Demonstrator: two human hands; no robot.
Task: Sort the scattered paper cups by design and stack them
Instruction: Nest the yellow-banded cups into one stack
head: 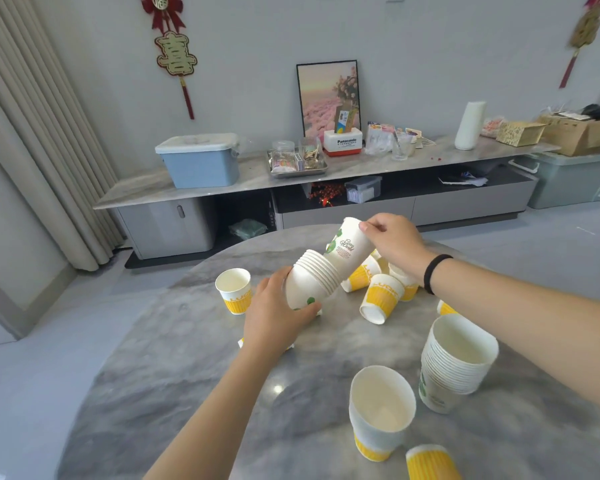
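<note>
Marble table (187, 375); left hand (278, 313) wraps green-leaf stack (312, 282); right hand (392, 240) pinches green-leaf cup (347, 251), half-nested at stack mouth; skewed push could jam rim; yellow cups (381, 299) below right fingers.

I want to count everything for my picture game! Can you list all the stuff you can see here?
Held stack of white green-print paper cups: one, above table centre.
Single white green-print paper cup: one, being slid into that stack.
Tall stack of white green-print cups: one, table right.
Loose yellow-banded paper cups: several, tipped, mid-table; one upright, left.
Short yellow-banded stack: one, near edge.
Grey marble table: one.
Blue lidded plastic box: one, on the sideboard.
Framed pink flower picture: one, against wall.
Left hand: grips held stack.
Right hand: holds single cup.
</note>
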